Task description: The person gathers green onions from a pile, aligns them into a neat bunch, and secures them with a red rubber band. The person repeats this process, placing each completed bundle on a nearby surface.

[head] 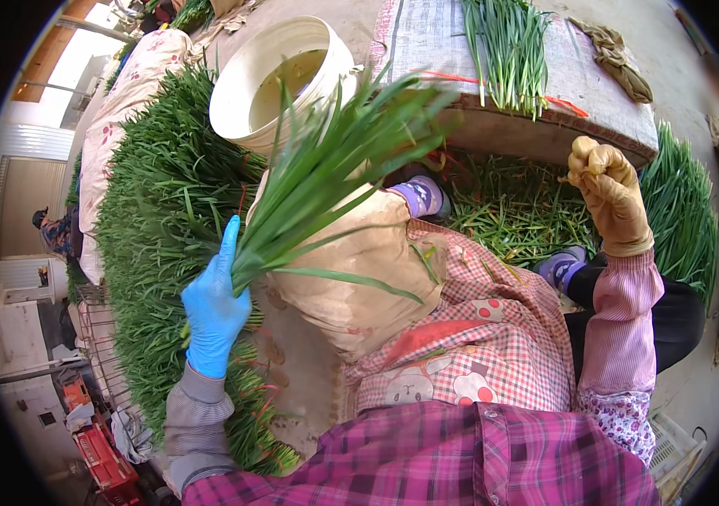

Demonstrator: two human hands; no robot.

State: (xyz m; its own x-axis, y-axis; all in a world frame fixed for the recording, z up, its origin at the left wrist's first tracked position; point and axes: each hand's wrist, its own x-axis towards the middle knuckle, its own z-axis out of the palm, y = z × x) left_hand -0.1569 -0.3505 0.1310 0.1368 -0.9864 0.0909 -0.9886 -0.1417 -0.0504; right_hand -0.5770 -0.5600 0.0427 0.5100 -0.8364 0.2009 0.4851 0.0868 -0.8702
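Note:
My left hand [217, 300], in a blue glove, is closed around a bunch of long flat green leaves, likely Chinese chives [309, 196], held up over my lap with the tips fanned to the upper right. My right hand [606, 183], in a tan rubber glove, is raised at the right with its fingers curled; whether something small is pinched in it cannot be told. Another leaf bunch [511, 57] lies on a cloth-covered low bench [422, 38], by a red strip [567, 105]. A tan cloth [327, 310] and a checked apron [511, 354] cover my lap.
A white bucket [327, 76] of murky liquid stands ahead. Bundled greens [157, 209] are massed at the left, with more greens [679, 202] at the right. Loose trimmings [517, 215] cover the floor between my feet. A crumpled cloth [615, 60] lies on the bench. Another person [59, 234] is far left.

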